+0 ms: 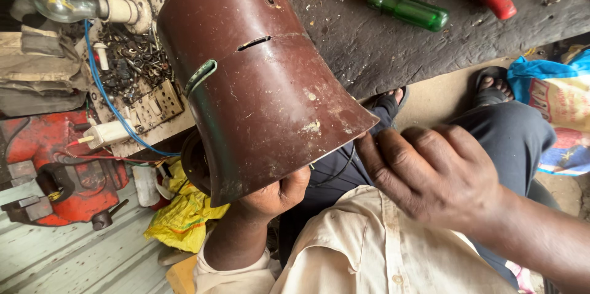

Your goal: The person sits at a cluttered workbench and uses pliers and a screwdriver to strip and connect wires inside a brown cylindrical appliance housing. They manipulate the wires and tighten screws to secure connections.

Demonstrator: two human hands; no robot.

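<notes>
Risk of brown metal cover [264, 79] slipping down onto lap, propped only from below by left hand [273, 199] with fingers curled shut under flared rim, right hand [439, 174] fingertips pressed together at rim edge, near workbench [393, 48] front edge.

The left hand [273, 196] is gripping the flared lower edge of the brown metal housing [258, 79] from beneath, forearm raised. The right hand [430, 174] is resting its fingertips against that housing's rim, fingers curled.
</notes>
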